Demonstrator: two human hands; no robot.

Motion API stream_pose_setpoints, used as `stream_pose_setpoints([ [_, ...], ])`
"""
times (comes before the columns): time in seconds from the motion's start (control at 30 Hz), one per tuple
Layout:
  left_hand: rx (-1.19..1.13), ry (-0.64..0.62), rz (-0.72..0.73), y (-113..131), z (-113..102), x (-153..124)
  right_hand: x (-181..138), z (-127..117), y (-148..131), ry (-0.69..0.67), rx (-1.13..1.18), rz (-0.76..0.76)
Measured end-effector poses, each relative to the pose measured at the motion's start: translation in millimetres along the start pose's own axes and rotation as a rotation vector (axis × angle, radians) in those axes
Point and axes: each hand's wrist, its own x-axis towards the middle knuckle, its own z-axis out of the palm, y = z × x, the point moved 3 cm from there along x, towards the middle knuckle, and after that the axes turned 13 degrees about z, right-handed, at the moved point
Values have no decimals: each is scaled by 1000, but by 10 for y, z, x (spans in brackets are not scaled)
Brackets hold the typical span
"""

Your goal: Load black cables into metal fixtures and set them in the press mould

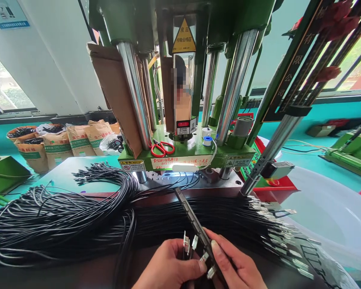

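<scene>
In the head view, my right hand (236, 263) grips a long, dark slotted bar (193, 218) near its lower end. The bar points away from me and tilts to the left. My left hand (168, 263) is closed round several black cables whose silvery connectors (195, 242) stick up beside the bar. Whether any connector sits inside a slot, I cannot tell. Beyond both hands, a thick bundle of black cables (171, 218) lies across the table, with metal connector ends (284, 237) fanned out on the right.
A green press (186, 148) with steel columns stands ahead, with red-handled scissors (162, 149) on its ledge. A lit lamp (185, 167) hangs below that ledge. Paper sacks (58, 144) line the left wall. To the right is a large white tub (327, 200). A person is partly visible behind the press.
</scene>
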Motion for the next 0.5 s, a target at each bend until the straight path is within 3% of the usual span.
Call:
stream_pose_setpoints([
  [0.37, 87, 42, 12, 11, 32, 17, 9, 21, 40, 24, -79, -155],
  [0.5, -4, 125, 48, 35, -48, 27, 7, 5, 12, 15, -31, -105],
])
